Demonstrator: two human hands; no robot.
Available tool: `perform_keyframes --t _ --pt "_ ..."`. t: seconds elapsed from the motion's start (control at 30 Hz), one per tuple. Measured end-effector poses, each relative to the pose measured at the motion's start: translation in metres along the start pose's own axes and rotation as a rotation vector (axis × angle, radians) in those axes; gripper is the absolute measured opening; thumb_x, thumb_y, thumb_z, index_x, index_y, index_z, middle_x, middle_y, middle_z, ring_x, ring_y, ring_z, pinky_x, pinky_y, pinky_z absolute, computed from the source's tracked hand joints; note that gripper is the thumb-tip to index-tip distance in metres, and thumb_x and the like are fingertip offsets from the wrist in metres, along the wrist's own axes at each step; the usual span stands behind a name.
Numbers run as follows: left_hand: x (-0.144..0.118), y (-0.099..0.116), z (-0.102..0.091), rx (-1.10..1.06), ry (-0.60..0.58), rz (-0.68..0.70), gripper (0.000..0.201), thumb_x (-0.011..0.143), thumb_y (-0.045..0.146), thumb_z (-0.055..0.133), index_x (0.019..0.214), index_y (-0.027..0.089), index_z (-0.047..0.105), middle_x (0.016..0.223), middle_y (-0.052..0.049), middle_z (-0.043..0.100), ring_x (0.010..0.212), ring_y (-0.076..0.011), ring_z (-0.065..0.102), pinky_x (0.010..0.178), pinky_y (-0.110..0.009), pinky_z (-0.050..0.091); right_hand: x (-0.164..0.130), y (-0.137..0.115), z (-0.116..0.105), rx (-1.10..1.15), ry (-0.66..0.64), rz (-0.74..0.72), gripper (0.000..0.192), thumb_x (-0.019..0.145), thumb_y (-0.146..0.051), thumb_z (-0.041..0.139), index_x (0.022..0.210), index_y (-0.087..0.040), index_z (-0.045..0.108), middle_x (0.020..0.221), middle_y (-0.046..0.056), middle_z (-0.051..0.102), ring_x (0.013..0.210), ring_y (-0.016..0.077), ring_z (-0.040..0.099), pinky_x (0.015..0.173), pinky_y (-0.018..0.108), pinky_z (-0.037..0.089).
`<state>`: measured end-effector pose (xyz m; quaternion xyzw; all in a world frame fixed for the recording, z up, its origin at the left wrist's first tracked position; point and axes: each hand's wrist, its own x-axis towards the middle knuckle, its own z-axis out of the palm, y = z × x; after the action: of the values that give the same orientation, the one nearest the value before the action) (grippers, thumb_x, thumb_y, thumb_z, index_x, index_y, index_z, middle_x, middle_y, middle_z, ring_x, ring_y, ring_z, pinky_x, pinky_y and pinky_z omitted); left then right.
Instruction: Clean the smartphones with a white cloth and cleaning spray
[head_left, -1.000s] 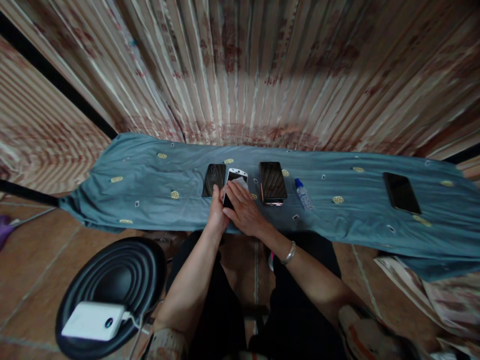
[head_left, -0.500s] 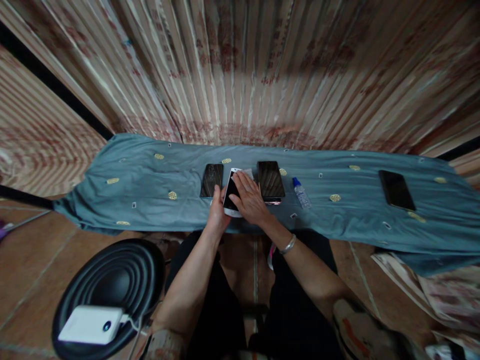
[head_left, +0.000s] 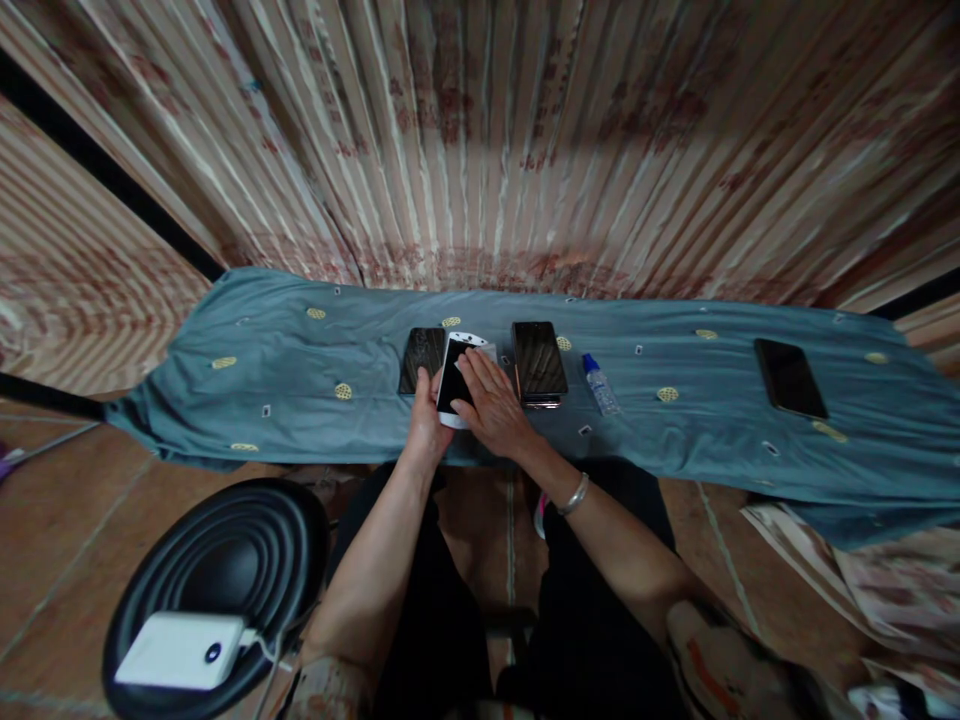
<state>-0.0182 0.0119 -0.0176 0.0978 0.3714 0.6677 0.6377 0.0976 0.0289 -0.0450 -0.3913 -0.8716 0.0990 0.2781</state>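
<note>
My left hand (head_left: pixel 429 425) is closed round the left and lower edge of a white-framed smartphone (head_left: pixel 451 385) with a dark screen. The phone is held tilted above the cloth. Across its screen lies my right hand (head_left: pixel 491 402), fingers stretched and close together, pressing a thin pale wipe (head_left: pixel 489 351). Most of the wipe is hidden under the fingers. A black smartphone (head_left: pixel 422 355) lies just behind my left hand. Beyond my right hand sits a small stack of phones, with a dark phone (head_left: pixel 540 357) on top.
A small clear bottle with a blue cap (head_left: pixel 601 386) lies right of the stack. Another black phone (head_left: pixel 790 378) is far right on the patterned blue-green cloth (head_left: pixel 300 370). A white power bank (head_left: pixel 180 650) rests on a black round stool (head_left: pixel 289 530). A curtain (head_left: pixel 480 150) hangs behind.
The white phone and both hands have shifted slightly left, and more of the phone's upper end shows. My right fingers and the wipe have moved a little down and left.
</note>
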Motion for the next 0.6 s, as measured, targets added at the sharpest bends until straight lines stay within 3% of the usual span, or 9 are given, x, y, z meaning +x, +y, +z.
perform_keyframes --t 0.2,0.37,0.6 --pt "-0.002 -0.003 0.002 0.012 -0.027 -0.038 0.055 0.099 0.048 0.030 0.110 0.012 0.071 0.112 -0.013 0.074 0.121 -0.0255 0.062 0.106 -0.037 0.044 0.005 0.009 -0.001 -0.018 0.025 0.063 0.068 0.101 -0.051 0.029 0.154 -0.010 0.026 0.161 0.016 0.027 0.151 0.0255 0.018 0.121 0.050 0.021" --pt "0.001 0.003 -0.003 0.014 0.018 -0.004 0.054 0.100 0.046 0.029 0.097 0.013 0.073 0.103 -0.012 0.076 0.118 -0.0242 0.064 0.104 -0.035 0.046 -0.001 0.000 0.001 0.000 -0.008 0.011 0.068 0.101 -0.049 0.029 0.151 -0.003 0.030 0.160 0.020 0.028 0.151 0.0259 0.017 0.122 0.048 0.021" --pt "0.006 0.008 -0.006 0.017 0.050 0.048 0.053 0.100 0.046 0.031 0.090 0.013 0.072 0.093 -0.011 0.076 0.111 -0.0233 0.067 0.101 -0.035 0.048 -0.007 -0.010 0.002 0.012 -0.046 -0.023 0.067 0.101 -0.050 0.033 0.152 -0.007 0.029 0.160 0.017 0.028 0.151 0.0250 0.018 0.122 0.048 0.022"
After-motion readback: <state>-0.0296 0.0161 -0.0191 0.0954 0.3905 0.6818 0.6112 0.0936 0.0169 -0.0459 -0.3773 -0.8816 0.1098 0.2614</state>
